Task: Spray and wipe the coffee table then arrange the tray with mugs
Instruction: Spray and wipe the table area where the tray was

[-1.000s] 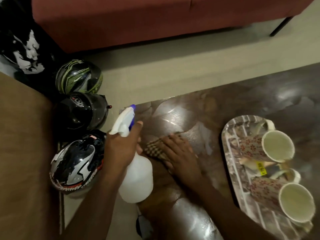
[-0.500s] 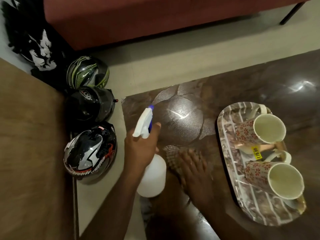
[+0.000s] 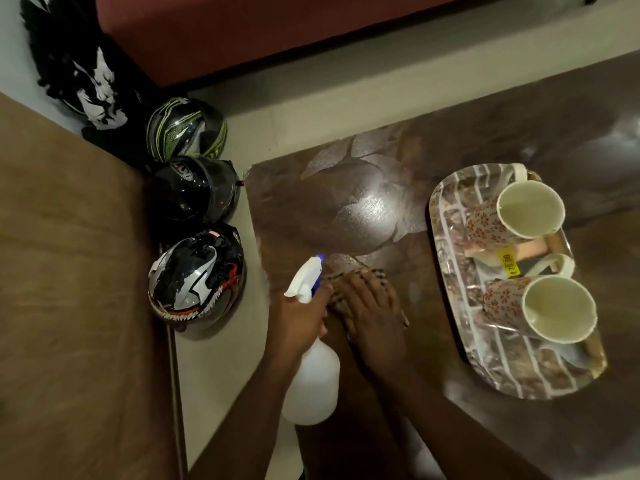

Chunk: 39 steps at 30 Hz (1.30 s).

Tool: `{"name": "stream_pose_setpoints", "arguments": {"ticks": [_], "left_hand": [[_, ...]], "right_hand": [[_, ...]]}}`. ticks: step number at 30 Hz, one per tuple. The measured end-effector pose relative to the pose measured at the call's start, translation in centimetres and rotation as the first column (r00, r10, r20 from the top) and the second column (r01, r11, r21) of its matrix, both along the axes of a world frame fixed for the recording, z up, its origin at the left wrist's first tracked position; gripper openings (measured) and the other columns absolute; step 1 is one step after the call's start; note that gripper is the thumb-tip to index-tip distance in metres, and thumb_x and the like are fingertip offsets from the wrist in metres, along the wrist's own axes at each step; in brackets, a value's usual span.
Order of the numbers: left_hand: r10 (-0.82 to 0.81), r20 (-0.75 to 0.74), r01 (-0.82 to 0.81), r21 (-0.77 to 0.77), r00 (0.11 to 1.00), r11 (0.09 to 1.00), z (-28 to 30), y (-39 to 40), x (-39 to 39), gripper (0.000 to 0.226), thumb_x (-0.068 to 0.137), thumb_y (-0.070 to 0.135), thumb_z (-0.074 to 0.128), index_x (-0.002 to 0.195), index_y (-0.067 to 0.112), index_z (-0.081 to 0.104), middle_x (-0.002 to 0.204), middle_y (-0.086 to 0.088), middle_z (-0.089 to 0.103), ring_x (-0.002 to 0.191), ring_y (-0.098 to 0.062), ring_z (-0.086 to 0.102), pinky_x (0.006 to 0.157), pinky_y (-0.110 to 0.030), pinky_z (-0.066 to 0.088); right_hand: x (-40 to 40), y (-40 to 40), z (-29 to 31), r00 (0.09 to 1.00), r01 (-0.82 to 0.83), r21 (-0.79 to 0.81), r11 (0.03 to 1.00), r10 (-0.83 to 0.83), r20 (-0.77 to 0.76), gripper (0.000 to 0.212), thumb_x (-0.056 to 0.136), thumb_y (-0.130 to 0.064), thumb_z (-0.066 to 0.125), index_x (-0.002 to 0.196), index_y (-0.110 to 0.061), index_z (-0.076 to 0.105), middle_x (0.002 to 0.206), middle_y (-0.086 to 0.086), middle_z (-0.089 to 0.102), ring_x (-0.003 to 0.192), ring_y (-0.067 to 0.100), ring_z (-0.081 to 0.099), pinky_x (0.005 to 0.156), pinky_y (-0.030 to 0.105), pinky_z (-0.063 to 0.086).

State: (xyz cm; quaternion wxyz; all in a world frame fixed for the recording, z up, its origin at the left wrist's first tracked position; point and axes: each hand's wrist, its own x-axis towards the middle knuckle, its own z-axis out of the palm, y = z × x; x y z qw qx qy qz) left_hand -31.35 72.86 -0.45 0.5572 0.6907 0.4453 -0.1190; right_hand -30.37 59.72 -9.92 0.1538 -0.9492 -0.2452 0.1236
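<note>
Cloth [image 3: 349, 277] under flat right fingers [image 3: 360, 289]

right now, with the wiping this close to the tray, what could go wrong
1. The right hand presses the checked cloth beside the tray; a wide stroke might nudge it and tip the two mugs lying on their sides.
2. The spray bottle in the left hand hangs at the coffee table edge, so it may bump it.
</note>
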Motion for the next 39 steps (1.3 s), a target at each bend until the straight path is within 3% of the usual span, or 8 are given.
{"name": "stream_pose_setpoints", "arguments": {"ticks": [4,11,19,23,28,31,36,39], "left_hand": [[-0.061,-0.007,0.061,-0.036,0.998,0.997,0.0,-1.1,-1.0,0.045,0.088,0.033,0.066,0.131,0.035,0.055,0.078,-0.008,0.071,0.051,-0.012,0.057,0.059,-0.027,0.048],[0.090,-0.168,-0.083,0.045,0.982,0.995,0.1,-3.4,-5.9,0.031,0.084,0.031,0.070,0.077,0.002,0.066,0.055,-0.007,0.063,0.040,-0.016,0.053,0.047,-0.023,0.046],[0.218,0.062,-0.223,0.081,0.974,0.971,2.6,-6.1,-7.4,0.015,0.086,0.029,0.068,0.072,0.028,0.068,0.063,0.001,0.072,0.044,-0.009,0.056,0.060,-0.031,0.050],[0.140,0.238,-0.183,0.167,0.961,0.969,4.2,-6.7,-7.8,0.017,0.085,0.031,0.071,0.085,0.014,0.069,0.071,-0.003,0.071,0.056,-0.011,0.062,0.068,-0.031,0.050],[0.032,0.322,-0.152,0.356,0.946,0.922,3.2,-6.9,-8.6,0.066,0.071,0.055,0.075,0.121,0.017,0.053,0.105,-0.007,0.066,0.091,-0.008,0.064,0.092,-0.028,0.049],[-0.088,0.402,-0.074,0.370,0.911,0.926,2.8,-7.0,-8.9,0.057,0.080,0.036,0.075,0.125,0.015,0.047,0.106,-0.012,0.067,0.085,0.000,0.066,0.089,-0.013,0.044],[-0.128,0.471,-0.062,0.367,0.873,0.928,1.6,-6.8,-11.2,0.049,0.081,0.041,0.069,0.119,0.016,0.051,0.105,0.004,0.068,0.096,-0.011,0.069,0.092,-0.039,0.054],[-0.112,0.488,-0.072,0.344,0.866,0.936,1.2,-6.5,-12.1,0.049,0.081,0.040,0.069,0.120,0.021,0.047,0.120,0.002,0.062,0.103,-0.006,0.066,0.094,-0.034,0.053]], "right_hand": [[-2.8,-7.1,-0.8,0.871,-0.483,-0.027,0.875,0.484,0.085,0.050,0.087,-0.035,0.046,0.137,-0.028,0.046,0.145,-0.005,0.045,0.137,0.019,0.035,0.109,0.044,0.025],[-2.6,-6.1,0.0,1.000,0.011,-0.006,1.000,-0.011,-0.028,0.052,0.082,-0.031,0.043,0.133,-0.024,0.047,0.139,0.002,0.051,0.135,0.022,0.034,0.112,0.043,0.018],[-10.3,-9.6,-0.1,0.805,-0.583,0.082,0.808,0.588,-0.080,0.049,0.085,-0.041,0.045,0.133,-0.033,0.041,0.139,-0.012,0.050,0.133,0.016,0.040,0.108,0.043,0.022],[-9.4,-12.9,0.0,0.816,-0.563,0.120,0.818,0.573,-0.075,0.044,0.087,-0.035,0.053,0.131,-0.035,0.048,0.139,-0.013,0.050,0.134,0.015,0.040,0.110,0.040,0.021],[-10.2,-12.6,0.8,0.873,-0.471,0.139,0.871,0.483,-0.065,0.043,0.090,-0.031,0.043,0.133,-0.032,0.049,0.138,-0.010,0.051,0.131,0.017,0.041,0.108,0.038,0.022],[-11.9,-12.5,0.5,0.881,-0.460,0.135,0.878,0.470,-0.049,0.041,0.091,-0.032,0.044,0.132,-0.032,0.050,0.138,-0.010,0.052,0.130,0.017,0.041,0.109,0.038,0.021],[-15.2,-11.7,-0.2,0.809,-0.586,0.109,0.803,0.588,0.021,0.042,0.091,-0.033,0.048,0.133,-0.034,0.046,0.148,-0.010,0.040,0.139,0.019,0.033,0.114,0.042,0.020],[-15.5,-11.0,-0.2,0.789,-0.615,0.080,0.785,0.611,0.064,0.045,0.091,-0.035,0.052,0.135,-0.035,0.042,0.155,-0.008,0.027,0.143,0.022,0.023,0.114,0.046,0.018]]}}
